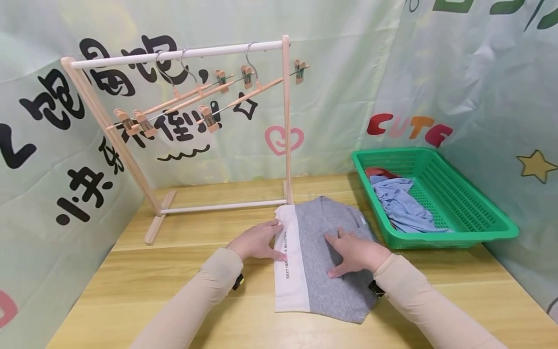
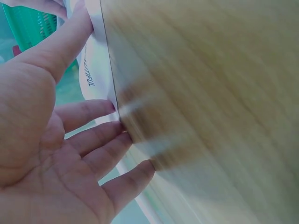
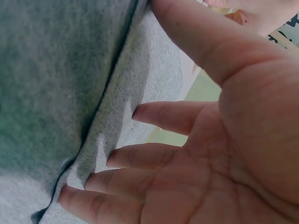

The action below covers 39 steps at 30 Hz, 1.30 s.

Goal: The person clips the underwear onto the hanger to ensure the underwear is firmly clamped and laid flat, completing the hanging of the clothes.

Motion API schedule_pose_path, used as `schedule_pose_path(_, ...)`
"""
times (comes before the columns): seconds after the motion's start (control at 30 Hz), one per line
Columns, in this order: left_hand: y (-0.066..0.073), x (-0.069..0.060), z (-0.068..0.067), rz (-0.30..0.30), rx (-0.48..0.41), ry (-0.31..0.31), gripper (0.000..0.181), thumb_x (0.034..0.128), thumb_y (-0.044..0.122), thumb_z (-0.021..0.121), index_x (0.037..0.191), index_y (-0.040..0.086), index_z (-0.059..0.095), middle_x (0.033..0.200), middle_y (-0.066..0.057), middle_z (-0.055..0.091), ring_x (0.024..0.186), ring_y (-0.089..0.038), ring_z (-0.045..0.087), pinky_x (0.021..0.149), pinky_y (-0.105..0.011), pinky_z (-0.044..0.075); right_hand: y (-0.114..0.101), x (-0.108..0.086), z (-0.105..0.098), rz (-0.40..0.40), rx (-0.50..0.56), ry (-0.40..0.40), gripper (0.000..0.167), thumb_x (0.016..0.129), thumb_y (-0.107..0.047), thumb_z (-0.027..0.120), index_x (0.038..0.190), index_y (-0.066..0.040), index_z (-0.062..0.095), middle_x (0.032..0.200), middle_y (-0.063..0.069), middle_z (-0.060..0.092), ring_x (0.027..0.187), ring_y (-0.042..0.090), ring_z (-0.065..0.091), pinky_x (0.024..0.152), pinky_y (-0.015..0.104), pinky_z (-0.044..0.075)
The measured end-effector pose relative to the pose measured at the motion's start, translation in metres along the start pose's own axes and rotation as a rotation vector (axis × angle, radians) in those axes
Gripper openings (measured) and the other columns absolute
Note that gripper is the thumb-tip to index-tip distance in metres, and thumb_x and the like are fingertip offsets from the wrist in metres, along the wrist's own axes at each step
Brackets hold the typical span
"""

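Note:
A folded grey garment point(image 1: 322, 295) with a white band point(image 1: 291, 295) lies flat on the wooden table, black lettering running along the band. My left hand point(image 1: 258, 241) touches the band's left edge, thumb and fingers spread; in the left wrist view the fingertips point(image 2: 142, 170) meet the tabletop beside the white cloth. On the grey part rests my right hand point(image 1: 358, 251), its fingers spread. The right wrist view shows those fingertips point(image 3: 114, 158) against the grey cloth point(image 3: 51, 84), along a fold. Neither hand pinches the cloth.
Behind the garment at the left stands a wooden rack point(image 1: 286, 121) with several clip hangers point(image 1: 257, 89) on its top bar. To the right is a green plastic basket point(image 1: 471, 203) holding blue cloth point(image 1: 401, 206) and a red piece point(image 1: 381, 172). Printed fabric walls enclose the table.

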<state>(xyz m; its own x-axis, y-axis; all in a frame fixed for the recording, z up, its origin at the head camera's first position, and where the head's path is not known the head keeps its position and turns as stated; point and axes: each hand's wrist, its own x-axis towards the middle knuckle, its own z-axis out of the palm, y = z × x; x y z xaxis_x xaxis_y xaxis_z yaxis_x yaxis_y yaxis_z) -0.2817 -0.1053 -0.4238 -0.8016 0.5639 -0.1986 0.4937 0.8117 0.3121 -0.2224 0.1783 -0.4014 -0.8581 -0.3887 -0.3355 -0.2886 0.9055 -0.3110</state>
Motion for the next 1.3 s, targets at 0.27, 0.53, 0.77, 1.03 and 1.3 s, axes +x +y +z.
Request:
schedule_pose_path(0.27,0.0012,0.0006,-0.0005,0.014,-0.016,0.007,0.099,0.0871,0.051,0.088,0.161,0.001,0.045,0.174,-0.019,0.034,0.160,-0.037,0.038,0.131,-0.048,0.032,0.0020,0.0011,0.0013,-0.006,-0.002,-0.002,0.103,0.087,-0.040,0.091,0.161,0.008,0.037,0.164,0.050,0.022,0.147,0.074,0.028,0.119,0.076,0.034)
schedule_pose_path(0.53,0.0013,-0.0020,0.0003,0.011,-0.013,0.008,0.100,0.0863,0.052,0.088,0.159,-0.001,0.046,0.172,-0.020,0.036,0.160,-0.037,0.038,0.132,-0.047,0.032,0.0001,0.0007,0.0038,-0.010,-0.007,0.004,0.103,0.086,-0.040,0.091,0.160,0.009,0.039,0.162,0.051,0.024,0.145,0.074,0.030,0.118,0.076,0.035)
schedule_pose_path(0.77,-0.0002,-0.0038,-0.0011,0.013,-0.016,0.033,0.099,0.0852,0.052,0.089,0.158,-0.001,0.049,0.171,-0.021,0.038,0.159,-0.038,0.040,0.131,-0.047,0.033,-0.0017,0.0018,0.0019,-0.005,-0.013,-0.005,0.103,0.087,-0.040,0.091,0.161,0.008,0.037,0.163,0.050,0.022,0.146,0.075,0.028,0.118,0.076,0.035)
schedule_pose_path(1.03,-0.0002,-0.0026,-0.0032,0.003,-0.023,0.043,0.099,0.0845,0.054,0.089,0.158,0.000,0.050,0.171,-0.019,0.039,0.159,-0.038,0.040,0.131,-0.048,0.034,0.0009,0.0032,0.0005,-0.004,-0.013,-0.002,0.104,0.086,-0.040,0.091,0.161,0.008,0.037,0.163,0.051,0.022,0.147,0.074,0.027,0.118,0.076,0.035)
schedule_pose_path(1.3,-0.0021,-0.0035,-0.0040,-0.018,-0.011,0.038,0.097,0.0839,0.057,0.089,0.155,0.001,0.053,0.169,-0.019,0.044,0.157,-0.038,0.042,0.131,-0.048,0.034,0.0016,0.0035,-0.0012,-0.004,-0.010,-0.012,0.103,0.087,-0.040,0.090,0.161,0.008,0.037,0.163,0.050,0.022,0.148,0.073,0.027,0.119,0.076,0.034)
